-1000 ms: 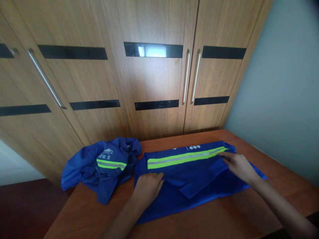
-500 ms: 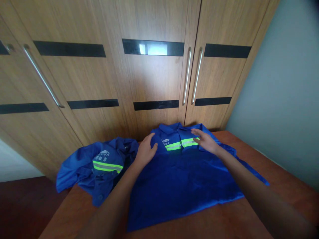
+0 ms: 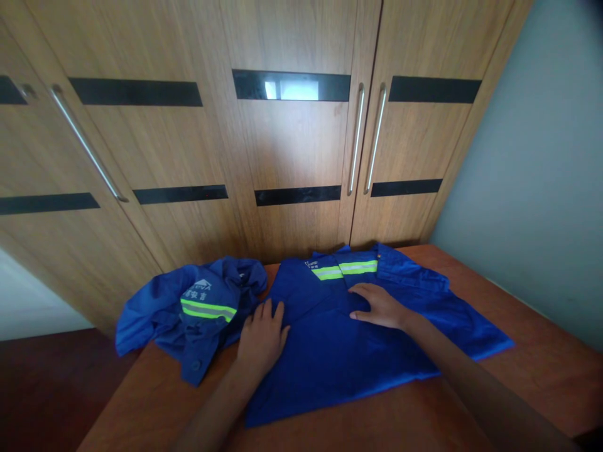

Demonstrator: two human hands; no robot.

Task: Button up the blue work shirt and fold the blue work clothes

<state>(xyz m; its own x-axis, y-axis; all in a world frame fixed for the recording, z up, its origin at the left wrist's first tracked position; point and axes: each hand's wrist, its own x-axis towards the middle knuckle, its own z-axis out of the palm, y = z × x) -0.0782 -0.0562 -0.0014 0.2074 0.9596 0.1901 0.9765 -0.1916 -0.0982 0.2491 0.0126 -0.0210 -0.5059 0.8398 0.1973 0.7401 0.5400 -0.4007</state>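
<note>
Wooden wardrobe point(image 3: 292, 150): it fills the back of the view, with black strips point(image 3: 135, 92) set across its doors.
Grey wall point(image 3: 532, 207): it stands at the right side, next to the wardrobe.
Reddish-brown table point(image 3: 541, 320): its far edge is close before the wardrobe, and both garments lie upon it.
Spread blue work jacket point(image 3: 330, 351): it lies on the table, chest side up, with the collar end toward the wardrobe and the lower edge toward the person.
Crumpled blue work jacket point(image 3: 164, 295): it lies in a loose heap on the left part of the table, just beside the spread one.
Right hand point(image 3: 379, 306): it is over the middle of the spread jacket, below the chest stripe; thumb and fingers are held apart, in a loose form. Whether it touches the cloth, I cannot tell.
Left hand point(image 3: 264, 336): palm down at the left border of the spread jacket, the fingers stretched and not closed on the fabric.
Reflective stripes: yellow-green with a grey middle, one across the spread jacket's chest point(image 3: 358, 267), another on the crumpled jacket point(image 3: 207, 309).
Dark button point(image 3: 196, 365): near the lower tip of the crumpled jacket.
</note>
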